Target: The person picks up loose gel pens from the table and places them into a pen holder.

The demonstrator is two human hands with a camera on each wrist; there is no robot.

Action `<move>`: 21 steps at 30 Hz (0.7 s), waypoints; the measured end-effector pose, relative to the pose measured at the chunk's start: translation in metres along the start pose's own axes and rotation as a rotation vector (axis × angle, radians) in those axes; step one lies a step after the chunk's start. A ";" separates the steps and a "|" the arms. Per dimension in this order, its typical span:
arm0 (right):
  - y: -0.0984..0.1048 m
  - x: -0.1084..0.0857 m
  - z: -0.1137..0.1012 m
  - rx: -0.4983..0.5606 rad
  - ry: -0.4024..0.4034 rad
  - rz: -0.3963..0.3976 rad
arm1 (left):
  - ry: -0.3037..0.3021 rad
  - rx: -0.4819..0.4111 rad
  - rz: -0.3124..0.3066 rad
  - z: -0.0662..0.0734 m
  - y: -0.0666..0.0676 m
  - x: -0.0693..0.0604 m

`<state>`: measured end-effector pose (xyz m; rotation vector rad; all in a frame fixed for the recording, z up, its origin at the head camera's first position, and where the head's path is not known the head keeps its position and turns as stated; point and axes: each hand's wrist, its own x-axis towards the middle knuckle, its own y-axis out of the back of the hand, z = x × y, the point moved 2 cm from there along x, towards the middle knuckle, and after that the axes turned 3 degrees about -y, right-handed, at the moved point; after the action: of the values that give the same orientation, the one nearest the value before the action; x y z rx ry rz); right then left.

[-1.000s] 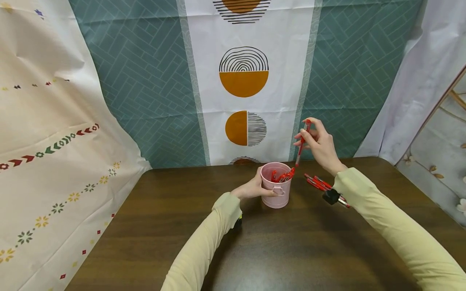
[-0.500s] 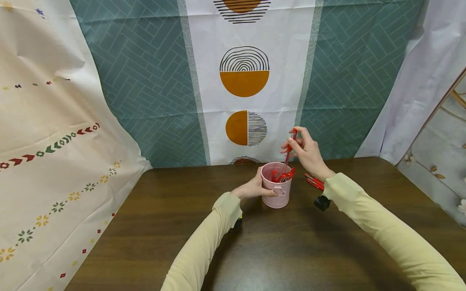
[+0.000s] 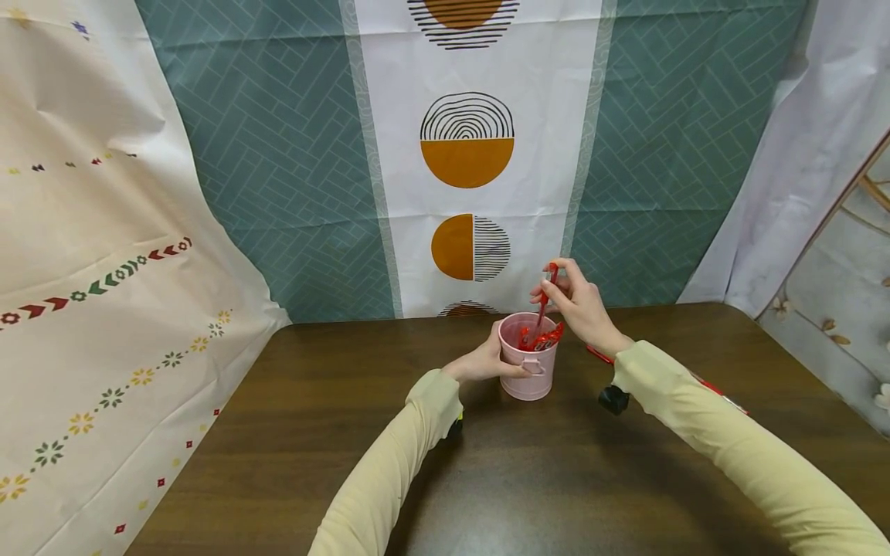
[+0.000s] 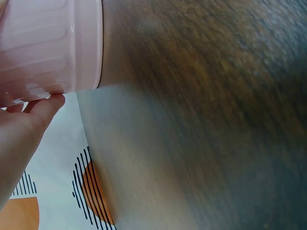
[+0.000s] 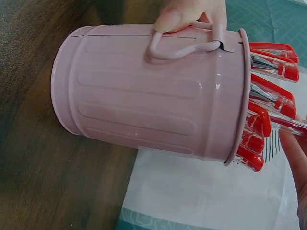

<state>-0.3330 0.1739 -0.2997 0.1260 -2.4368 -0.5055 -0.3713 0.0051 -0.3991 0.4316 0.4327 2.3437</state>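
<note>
A pink metal bucket [image 3: 527, 384] stands upright on the table, several red-capped pens [image 5: 278, 98] poking out past its rim. My left hand [image 3: 484, 361] grips the bucket from its left side, thumb beside the small wire handle [image 5: 184, 50]. Over the opening, my right hand [image 3: 582, 309] pinches one more red pen [image 3: 545, 296] by its upper part. That pen tilts slightly, and its lower end is down inside the bucket among the others. In the left wrist view, fingers [image 4: 45, 110] press against the bucket wall [image 4: 43, 43].
On the brown table [image 3: 542, 479], a red pen [image 3: 599, 354] shows beside my right wrist. Another red pen [image 3: 711, 384] lies farther right, partly hidden by the sleeve. A patterned cloth [image 3: 292, 193] hangs behind the table's far edge.
My right hand has moved left and down, carrying the pen from beside the bucket into its opening. The left hand and bucket have stayed in place.
</note>
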 end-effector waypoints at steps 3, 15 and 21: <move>0.000 0.002 0.014 -0.008 -0.018 -0.013 | 0.009 0.004 0.007 0.000 0.000 0.000; 0.003 -0.002 0.019 -0.204 -0.038 -0.128 | -0.005 -0.013 -0.004 -0.001 0.000 0.001; 0.003 -0.002 0.020 -0.256 -0.040 -0.254 | -0.008 -0.015 -0.011 0.000 0.000 0.000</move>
<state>-0.3433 0.1839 -0.3136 0.3219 -2.3823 -0.9360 -0.3717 0.0054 -0.3992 0.4297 0.4122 2.3325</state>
